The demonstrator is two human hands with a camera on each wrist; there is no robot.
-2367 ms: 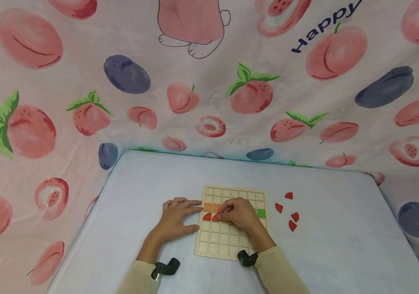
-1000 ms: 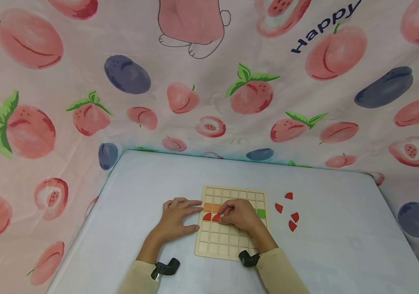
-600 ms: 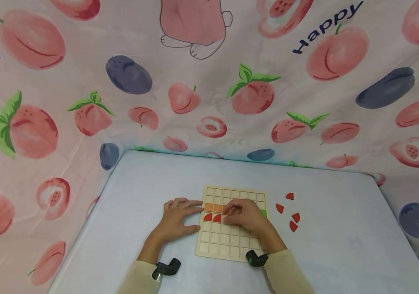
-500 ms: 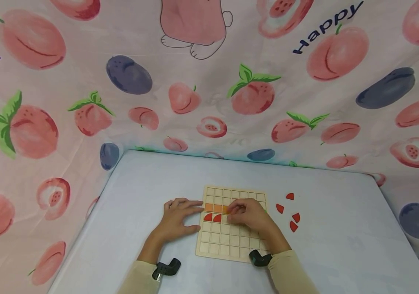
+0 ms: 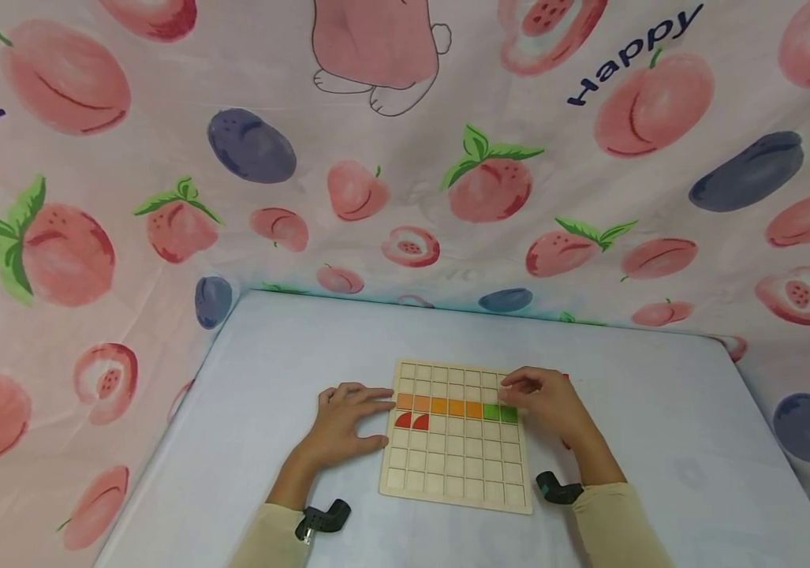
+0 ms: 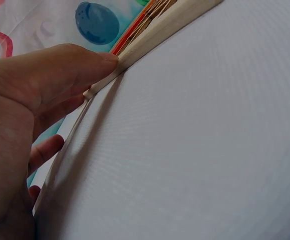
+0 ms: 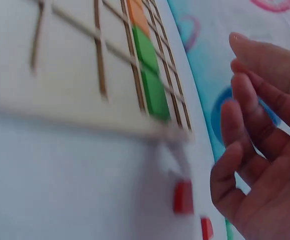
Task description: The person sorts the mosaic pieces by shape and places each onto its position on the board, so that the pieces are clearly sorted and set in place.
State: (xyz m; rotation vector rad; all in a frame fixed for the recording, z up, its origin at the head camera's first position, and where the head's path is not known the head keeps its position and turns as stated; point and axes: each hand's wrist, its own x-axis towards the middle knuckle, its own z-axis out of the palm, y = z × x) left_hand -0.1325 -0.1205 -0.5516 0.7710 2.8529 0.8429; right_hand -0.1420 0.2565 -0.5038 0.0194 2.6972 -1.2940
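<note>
A wooden grid board [image 5: 457, 477] lies on the white table. One row holds orange squares [image 5: 438, 406] at the left and two green squares [image 5: 500, 413] at the right. Below that row's left end sit two red quarter-circle pieces [image 5: 412, 422]. My left hand [image 5: 337, 426] rests at the board's left edge with fingers spread; in the left wrist view its thumb [image 6: 80, 65] touches the rim. Over the board's right edge hovers my right hand [image 5: 550, 402], fingers loosely bent and holding nothing, as the right wrist view shows.
Loose red pieces [image 7: 183, 197] lie on the table right of the board; in the head view my right hand mostly hides them. A fruit-print cloth [image 5: 348, 189] hangs behind the table [image 5: 291, 339]. Each wrist wears a black camera [image 5: 558, 489].
My right hand has left the two red quarter-circle pieces and moved right across the board to its right edge, uncovering the orange and green row. The left hand has stayed in place.
</note>
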